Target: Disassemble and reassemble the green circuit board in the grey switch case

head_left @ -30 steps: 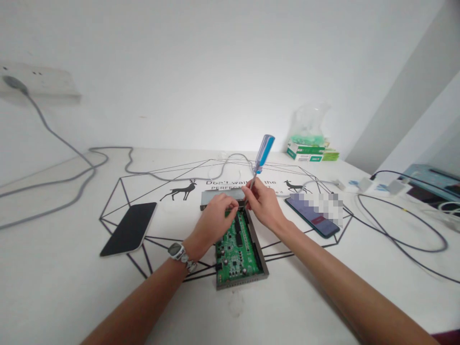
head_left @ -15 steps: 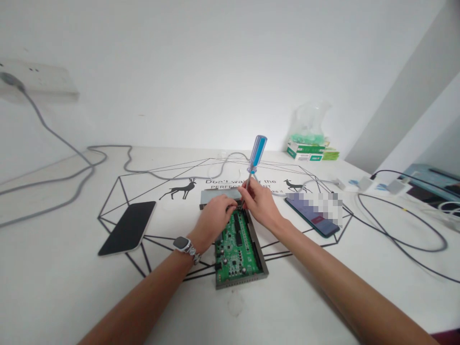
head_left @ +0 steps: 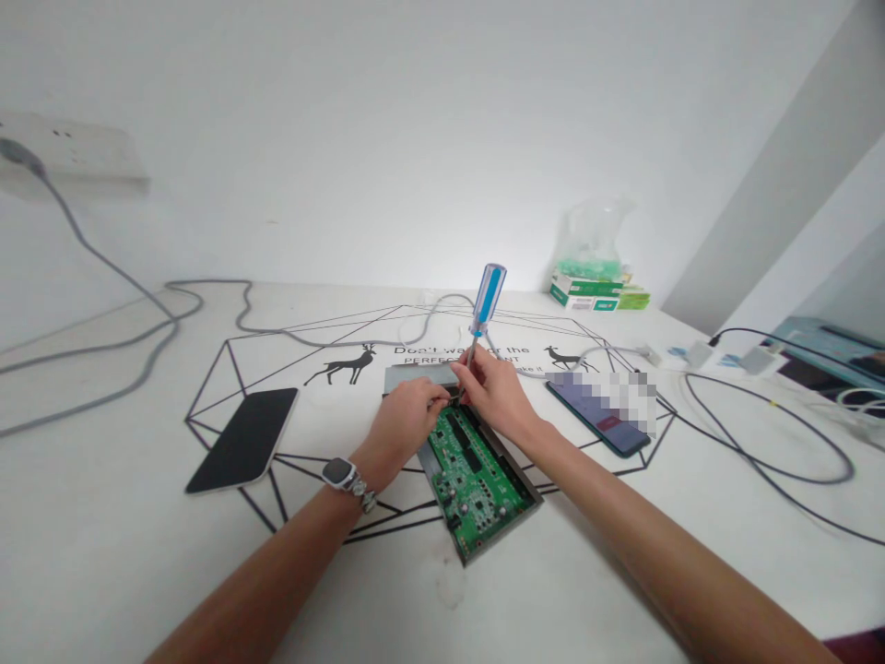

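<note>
My right hand (head_left: 494,392) is closed round the shaft of a screwdriver (head_left: 489,300) with a clear and blue handle, held nearly upright with the handle on top. Its tip is hidden at the far end of an open metal tray holding a green circuit board (head_left: 474,475). Across from it, my left hand (head_left: 407,417) has its thumb and fingers pinched together at that same end; what they hold is too small to name. A grey panel (head_left: 415,373) lies behind the hands on the white table.
A dark tablet (head_left: 245,441) lies at left, a phone (head_left: 601,415) at right. Green-white boxes (head_left: 586,288) with a plastic bag (head_left: 595,235) stand at the back. Grey cables (head_left: 148,373) run along the left; a black cable (head_left: 767,466) and white adapters (head_left: 702,355) lie at right.
The circuit board's near end has swung to the right, so it now lies at an angle. The screwdriver handle has shifted slightly left, and my left hand has moved a little left.
</note>
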Motion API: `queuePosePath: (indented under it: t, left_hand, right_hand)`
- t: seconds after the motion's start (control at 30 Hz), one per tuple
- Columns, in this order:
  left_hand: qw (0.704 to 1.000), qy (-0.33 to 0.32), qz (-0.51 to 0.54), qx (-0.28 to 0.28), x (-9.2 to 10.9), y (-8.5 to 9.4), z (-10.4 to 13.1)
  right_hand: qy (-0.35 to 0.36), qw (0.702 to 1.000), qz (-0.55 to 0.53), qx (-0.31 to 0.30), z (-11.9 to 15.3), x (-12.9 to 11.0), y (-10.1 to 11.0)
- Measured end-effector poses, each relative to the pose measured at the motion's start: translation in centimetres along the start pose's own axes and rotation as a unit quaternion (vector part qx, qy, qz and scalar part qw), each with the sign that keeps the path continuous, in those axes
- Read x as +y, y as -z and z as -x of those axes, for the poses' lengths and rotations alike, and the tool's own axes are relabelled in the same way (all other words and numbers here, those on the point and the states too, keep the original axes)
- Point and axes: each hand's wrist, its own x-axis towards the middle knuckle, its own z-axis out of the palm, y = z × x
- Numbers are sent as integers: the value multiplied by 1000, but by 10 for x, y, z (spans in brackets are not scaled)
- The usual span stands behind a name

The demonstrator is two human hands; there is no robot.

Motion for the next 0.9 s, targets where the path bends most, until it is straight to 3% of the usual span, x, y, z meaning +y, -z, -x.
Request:
queuePosePath:
  t: [0.17, 0.27, 0.4, 0.53, 0.67, 0.77, 0.9]
  left_hand:
    - [1000, 11, -4, -8, -9, 1, 1]
    - [1000, 28, 9, -4, -12, 4, 3]
    - [999, 29, 44, 1, -12, 6, 6]
    - [997, 35, 76, 7, -13, 5, 7]
    - [993, 32, 113, 20, -12, 10, 0]
    - [991, 15, 134, 5, -10, 19, -15]
    - [987, -19, 145, -73, -8, 29, -34]
  right_hand:
    - [0, 999, 26, -27, -9, -5, 0]
    - [-29, 993, 11, -115, -21, -8, 7]
    - [-63, 969, -104, -215, -35, -9, 19]
    - [-82, 957, -168, -220, -40, -8, 26]
    - [-78, 961, -154, -215, -40, -7, 29]
    - [-25, 972, -103, -209, -40, -9, 32]
    - [63, 983, 11, -170, -40, -11, 36]
